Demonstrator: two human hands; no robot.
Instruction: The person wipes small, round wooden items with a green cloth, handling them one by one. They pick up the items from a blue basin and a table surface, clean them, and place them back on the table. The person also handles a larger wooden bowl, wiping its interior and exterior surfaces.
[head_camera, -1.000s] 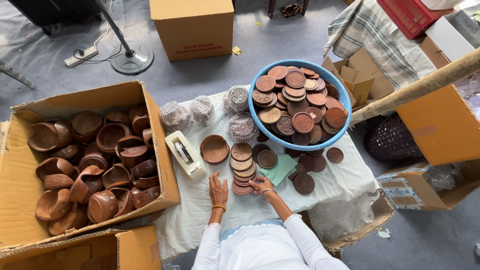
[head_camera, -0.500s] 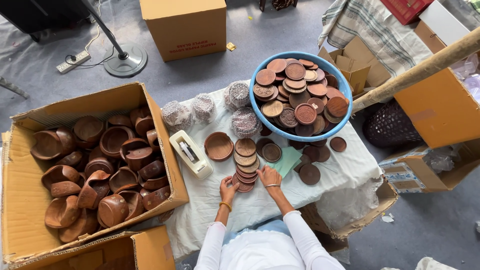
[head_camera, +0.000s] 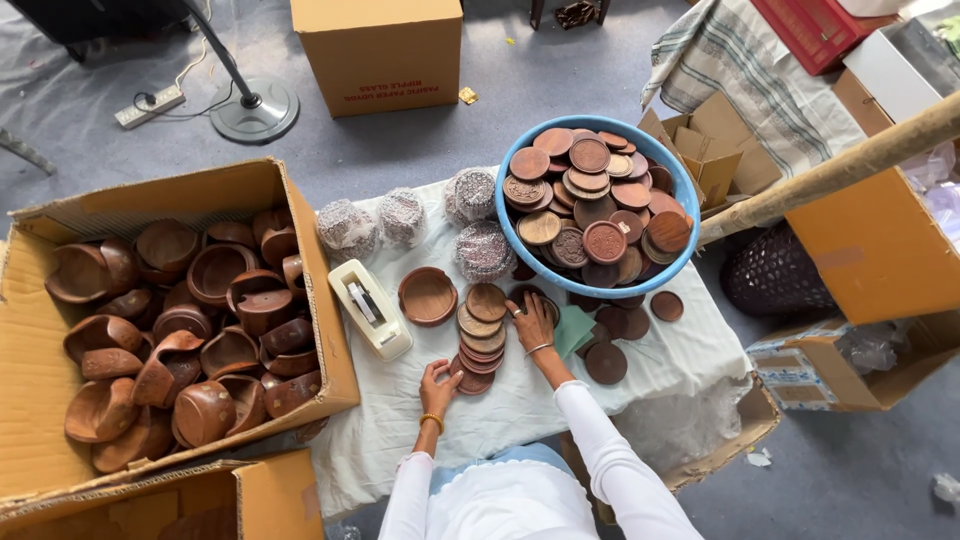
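White cloth (head_camera: 520, 410), round wooden lids (head_camera: 482, 335), hands

A cardboard box (head_camera: 60, 420) brims with wooden bowls (head_camera: 215, 270). A blue basin (head_camera: 520, 250) sits near a tape dispenser (head_camera: 368, 307) on the white cloth (head_camera: 660, 360).

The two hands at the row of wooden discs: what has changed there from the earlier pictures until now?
The left hand slid down to the near end of the row of wooden discs. The right hand moved up and right, toward the blue bowl; it now lies open on the cloth beside the row. Neither hand grips anything. The tape dispenser, small wooden bowl and box of wooden cups stayed put.
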